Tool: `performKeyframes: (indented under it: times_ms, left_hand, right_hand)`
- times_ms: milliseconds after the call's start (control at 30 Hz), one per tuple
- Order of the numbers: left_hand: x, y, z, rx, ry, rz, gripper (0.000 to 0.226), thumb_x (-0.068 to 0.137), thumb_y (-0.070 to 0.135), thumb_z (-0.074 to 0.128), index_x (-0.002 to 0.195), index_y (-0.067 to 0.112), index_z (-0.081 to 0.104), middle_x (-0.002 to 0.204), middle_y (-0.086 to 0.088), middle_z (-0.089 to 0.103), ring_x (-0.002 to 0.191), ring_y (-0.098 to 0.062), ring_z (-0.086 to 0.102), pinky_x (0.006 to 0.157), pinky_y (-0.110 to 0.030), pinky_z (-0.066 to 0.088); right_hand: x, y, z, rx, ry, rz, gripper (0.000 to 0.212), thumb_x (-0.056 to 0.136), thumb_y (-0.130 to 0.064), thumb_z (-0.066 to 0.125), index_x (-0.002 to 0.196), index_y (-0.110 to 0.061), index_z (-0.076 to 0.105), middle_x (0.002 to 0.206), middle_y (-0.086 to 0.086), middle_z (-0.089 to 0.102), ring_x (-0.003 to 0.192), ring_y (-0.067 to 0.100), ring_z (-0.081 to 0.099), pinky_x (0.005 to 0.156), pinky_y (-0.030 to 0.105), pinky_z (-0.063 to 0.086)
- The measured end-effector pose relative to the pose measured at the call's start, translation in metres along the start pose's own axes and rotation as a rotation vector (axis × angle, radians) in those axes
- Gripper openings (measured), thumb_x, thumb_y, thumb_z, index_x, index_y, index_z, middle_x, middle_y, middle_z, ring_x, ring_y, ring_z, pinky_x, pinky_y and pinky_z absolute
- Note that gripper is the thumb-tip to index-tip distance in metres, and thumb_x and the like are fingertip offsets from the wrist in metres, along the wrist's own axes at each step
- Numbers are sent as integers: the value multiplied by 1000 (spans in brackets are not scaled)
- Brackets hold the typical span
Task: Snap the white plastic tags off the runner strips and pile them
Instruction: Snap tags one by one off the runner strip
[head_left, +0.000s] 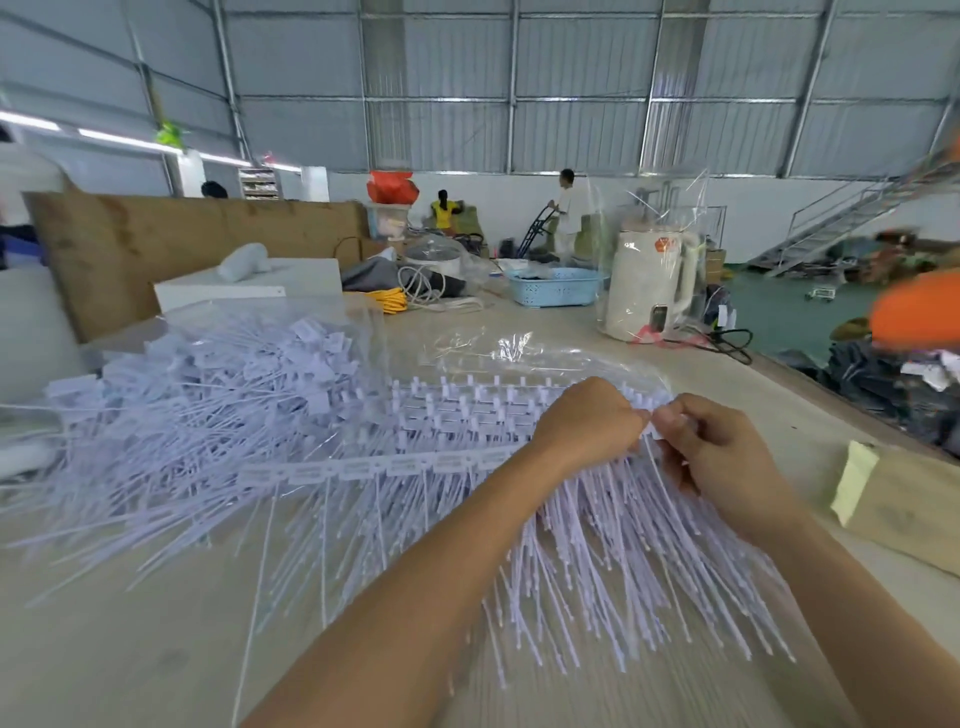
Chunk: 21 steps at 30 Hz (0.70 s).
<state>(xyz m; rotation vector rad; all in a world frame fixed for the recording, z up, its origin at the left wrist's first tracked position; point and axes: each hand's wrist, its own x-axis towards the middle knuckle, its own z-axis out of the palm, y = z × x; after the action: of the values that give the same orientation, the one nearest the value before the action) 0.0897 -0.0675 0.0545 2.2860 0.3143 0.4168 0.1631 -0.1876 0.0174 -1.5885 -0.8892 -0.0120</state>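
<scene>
White tag (653, 430) pinched between left hand (589, 421) and right hand (719, 447); a hard twist could tangle loose tails (597, 561).

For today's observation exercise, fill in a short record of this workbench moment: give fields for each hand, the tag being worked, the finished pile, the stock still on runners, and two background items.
left hand: fingers curled, gripping the runner strips
right hand: pinching a white tag at the strip's end
tag state: between both hands; whether it is already detached cannot be told
loose pile: heaped on the table, left of the hands
stock on runners: stacked under and beyond the hands, tails fanning toward the viewer
background: blue basket, white kettle in clear wrap
</scene>
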Motion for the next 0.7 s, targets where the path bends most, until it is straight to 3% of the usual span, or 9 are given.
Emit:
performKeyframes:
  times_ms: [133,333,400,533,633,700]
  left_hand:
    - [0,1,-5,0,10,-38,34,87,17,57,55,6,52,65,-10,62,71,-29,64,69,-36,50]
    - [6,5,-9,-142,-29,-135,31,90,19,58,61,9,52,37,8,54,29,2,47,39,-14,35]
    - [4,6,-14,-215,-49,-140,28,90,16,58,63,9,53,33,11,51,26,3,42,32,-9,30]
    - [-4,5,-20,-340,-90,-140,8,91,14,56,89,6,59,57,2,55,31,3,44,43,-16,34]
    - [-6,6,-19,-292,-83,-117,17,90,14,58,75,7,56,57,2,53,39,-5,45,50,-21,35]
    - [-5,6,-21,-238,-79,-98,26,89,14,58,64,8,54,52,3,53,37,-4,43,49,-20,37]
  right_hand:
    - [1,-1,8,-118,45,-83,31,96,-13,50,66,-4,52,44,11,45,36,9,35,41,18,31]
    - [-1,-2,12,-216,147,-237,20,93,-7,53,73,-6,58,51,15,48,44,12,43,45,17,30]
    - [-2,-3,12,-261,189,-314,18,91,-1,54,74,-4,59,53,7,48,51,14,43,49,18,31]
    - [-1,-2,13,-325,181,-410,16,89,6,55,75,1,61,60,-4,50,57,4,46,55,11,33]
    - [1,2,10,-282,207,-300,19,91,-2,54,74,-6,60,55,-5,49,51,5,43,52,17,35]
    - [8,1,-11,-108,422,-126,26,95,-12,51,70,-17,56,49,-7,49,42,3,43,50,24,37]
